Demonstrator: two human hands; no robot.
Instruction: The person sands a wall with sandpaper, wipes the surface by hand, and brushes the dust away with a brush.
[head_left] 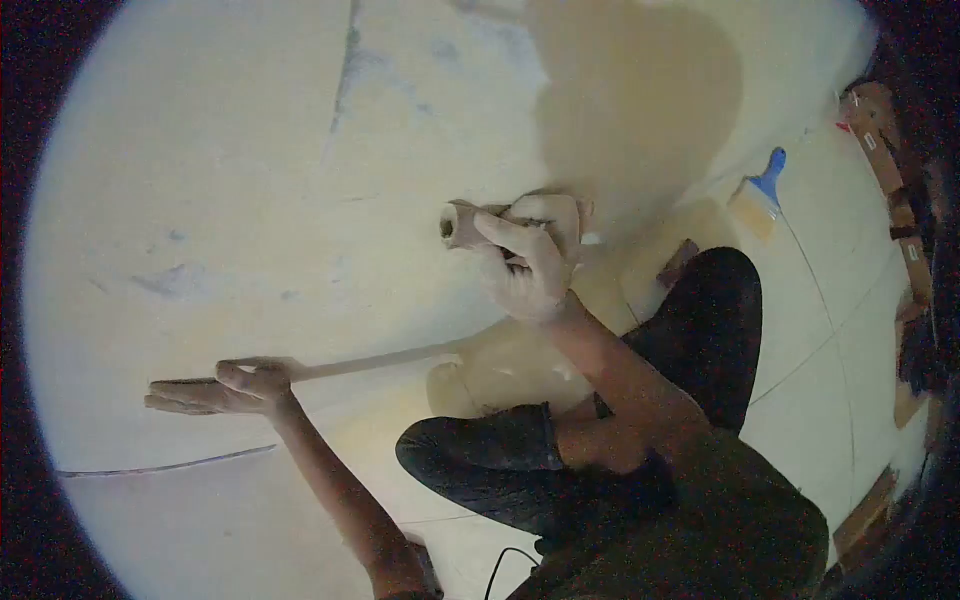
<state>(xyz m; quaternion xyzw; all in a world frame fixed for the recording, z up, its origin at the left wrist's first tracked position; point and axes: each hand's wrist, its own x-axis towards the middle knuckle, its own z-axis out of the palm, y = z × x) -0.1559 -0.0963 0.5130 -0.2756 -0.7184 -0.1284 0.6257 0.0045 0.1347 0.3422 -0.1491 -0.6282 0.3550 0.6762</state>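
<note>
My right hand, coated in pale dust, is closed around a rolled, brownish sheet. The roll's hollow end faces left, and a flap shows beyond the fingers. Further left, my left hand is held edge-on with fingers stretched out and thumb raised, nothing in it. It is over or against the pale, smudged surface; whether it touches cannot be told.
A brush with a blue handle lies at the upper right. A small dark block is beside my right knee. Brown boxes line the right edge. A black cable is at the bottom. Dark shadows fall across the surface.
</note>
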